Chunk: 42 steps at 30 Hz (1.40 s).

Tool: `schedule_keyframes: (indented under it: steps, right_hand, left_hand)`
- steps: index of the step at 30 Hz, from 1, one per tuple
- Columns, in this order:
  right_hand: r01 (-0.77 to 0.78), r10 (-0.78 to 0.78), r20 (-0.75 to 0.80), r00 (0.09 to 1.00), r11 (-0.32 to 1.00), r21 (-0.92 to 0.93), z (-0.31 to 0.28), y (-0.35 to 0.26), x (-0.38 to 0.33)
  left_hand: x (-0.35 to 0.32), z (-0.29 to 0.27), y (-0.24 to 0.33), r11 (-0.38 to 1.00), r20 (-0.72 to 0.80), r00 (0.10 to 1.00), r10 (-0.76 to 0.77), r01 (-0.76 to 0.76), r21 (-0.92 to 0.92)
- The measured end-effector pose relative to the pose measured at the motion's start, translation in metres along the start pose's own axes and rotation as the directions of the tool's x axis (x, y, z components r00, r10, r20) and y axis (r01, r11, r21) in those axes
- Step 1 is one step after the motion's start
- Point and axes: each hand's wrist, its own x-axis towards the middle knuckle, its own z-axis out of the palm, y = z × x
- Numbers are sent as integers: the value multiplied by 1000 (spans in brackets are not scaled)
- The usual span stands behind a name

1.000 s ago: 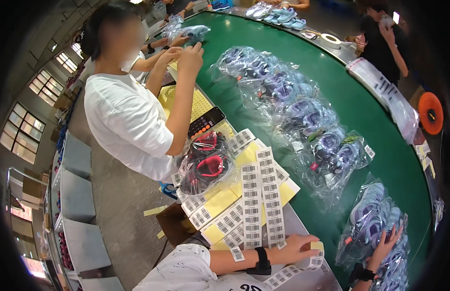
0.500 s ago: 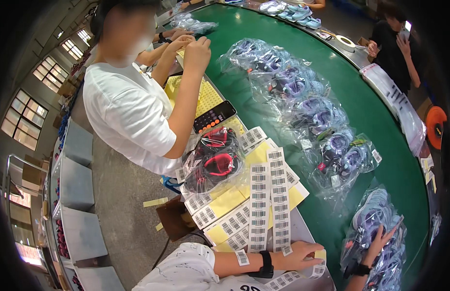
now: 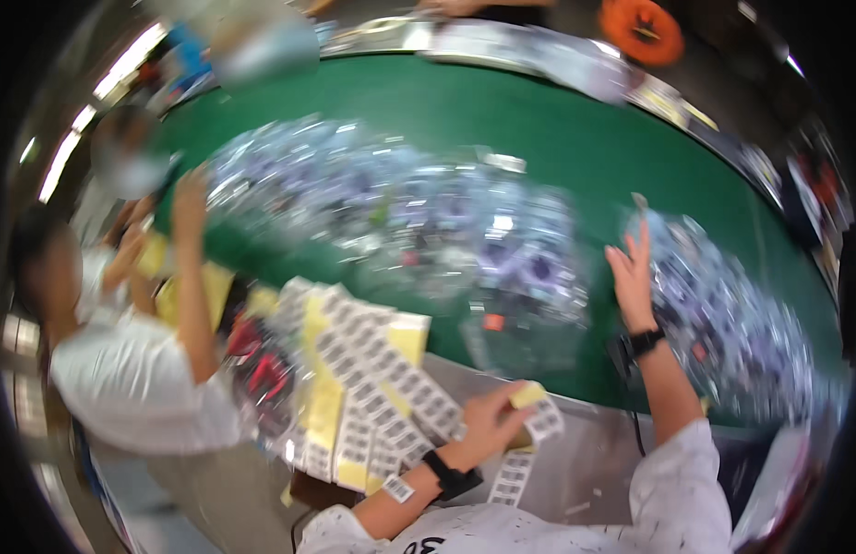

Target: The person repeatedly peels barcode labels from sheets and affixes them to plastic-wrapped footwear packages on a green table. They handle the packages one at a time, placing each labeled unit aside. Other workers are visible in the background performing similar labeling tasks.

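The left hand (image 3: 490,420) is pinching a label strip (image 3: 531,427); the right hand (image 3: 634,277), open, is reaching toward bagged goods (image 3: 723,305) and risks knocking them aside.

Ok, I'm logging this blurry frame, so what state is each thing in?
Left hand: pinching a yellow backing strip.
Right hand: open, raised beside clear plastic bagged goods.
White barcode label strips: fanned out flat.
Green belt: partly covered with bags.
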Motion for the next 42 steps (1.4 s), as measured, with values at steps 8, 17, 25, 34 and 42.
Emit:
schedule_keyframes:
  steps: [8, 17, 25, 34, 42]
  right_hand:
    - [-37, 37, 17, 999, 999, -24, -40, 13, 28]
    - [-596, 490, 499, 715, 800, 67, 42, -20, 166]
    - [-565, 460, 663, 591, 822, -66, 62, 0, 189]
    - [-646, 574, 619, 535, 751, -137, 86, -9, 187]
    - [-353, 358, 353, 864, 932, -81, 71, -38, 151]
  left_hand:
    - [-3, 5, 2, 984, 49, 994, -102, 108, -143]
    - [-8, -4, 10, 980, 104, 983, -150, 162, -120]
    - [-11, -3, 3, 988, 95, 988, -124, 132, -84]
    - [-13, -3, 5, 994, 99, 990, -99, 104, -41]
    - [-11, 4, 4, 994, 91, 992, -90, 94, -46]
